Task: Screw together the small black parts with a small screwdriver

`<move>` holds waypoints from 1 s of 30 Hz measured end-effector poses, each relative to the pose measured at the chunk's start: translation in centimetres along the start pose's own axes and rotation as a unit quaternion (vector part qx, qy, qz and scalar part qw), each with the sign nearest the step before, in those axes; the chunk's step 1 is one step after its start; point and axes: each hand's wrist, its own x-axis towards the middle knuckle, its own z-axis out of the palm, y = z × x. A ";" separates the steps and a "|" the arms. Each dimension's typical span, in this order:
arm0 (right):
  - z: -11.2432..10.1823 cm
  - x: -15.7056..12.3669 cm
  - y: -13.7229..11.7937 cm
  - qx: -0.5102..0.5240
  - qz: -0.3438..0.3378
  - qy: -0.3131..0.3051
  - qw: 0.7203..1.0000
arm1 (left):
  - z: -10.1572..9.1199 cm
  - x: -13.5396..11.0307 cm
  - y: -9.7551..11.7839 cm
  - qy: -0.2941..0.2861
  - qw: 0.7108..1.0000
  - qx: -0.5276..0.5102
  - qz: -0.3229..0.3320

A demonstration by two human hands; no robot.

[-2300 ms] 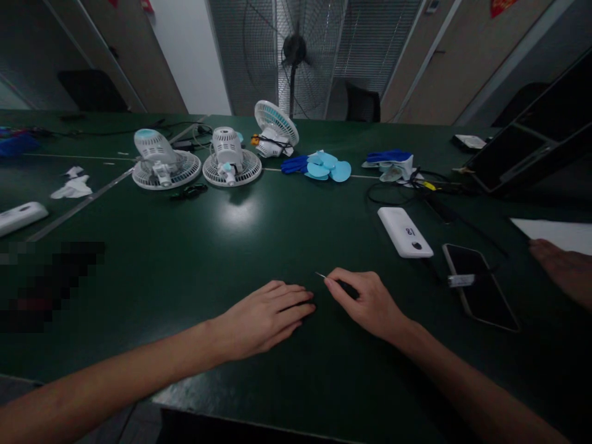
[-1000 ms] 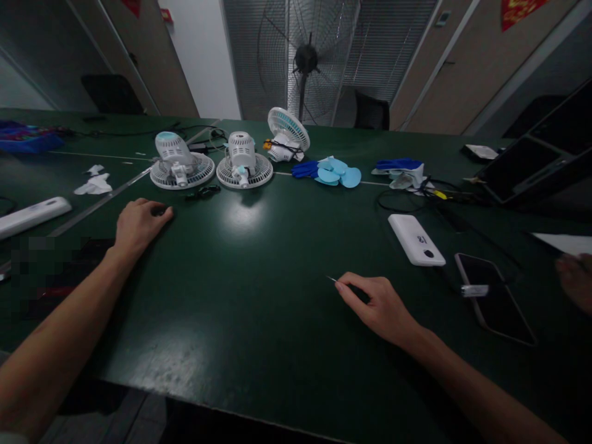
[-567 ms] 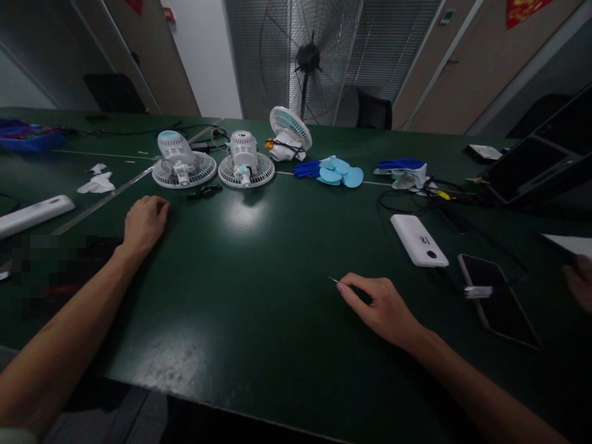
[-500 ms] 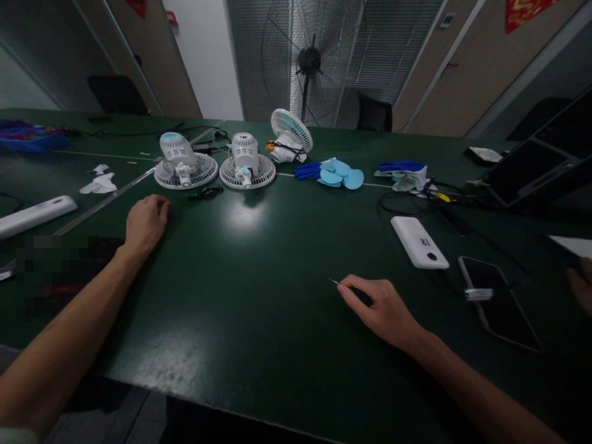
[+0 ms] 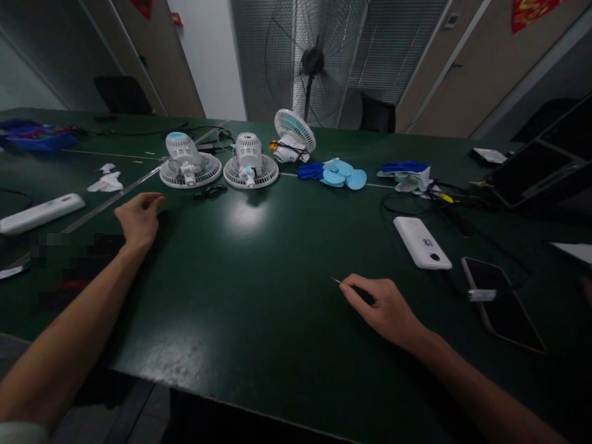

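Note:
My right hand (image 5: 382, 308) rests low over the green table (image 5: 259, 296), thumb and forefinger pinching a thin, silvery, needle-like piece (image 5: 336, 280). Its tip points left, and its other end is hidden in my fingers. Over on the left, my left hand (image 5: 139, 219) is closed with the fingers bent together; whatever they may hold is hidden. Just beyond it sits a small white fan (image 5: 189, 166) lying grille-down. Another white fan (image 5: 250, 163) lies the same way beside it. A third fan (image 5: 293, 135) is tilted up behind, next to light blue fan blades (image 5: 343, 174).
A white power bank (image 5: 422, 242) and a dark phone (image 5: 502, 302) lie to the right. White bars (image 5: 44, 213), crumpled tissue (image 5: 106, 180) and a blurred-out patch are at left. Gloves (image 5: 407, 176) and black cables (image 5: 393, 200) lie farther back. A large standing fan (image 5: 312, 61) is behind the table.
My left hand has shifted slightly left, away from the nearest fan, and turned at the wrist. My right hand keeps its pinch in place. The whole view has moved a little.

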 end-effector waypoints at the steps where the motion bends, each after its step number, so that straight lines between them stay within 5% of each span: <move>1: 0.0 0.0 0.0 0.002 0.000 -0.001 1.000 | 0.1 0.0 -0.1 -0.007 1.000 -0.008 -0.005; 30: 0.0 -0.1 0.2 0.005 -0.001 -0.006 1.000 | -0.2 -0.2 -0.1 -0.054 0.995 0.071 0.037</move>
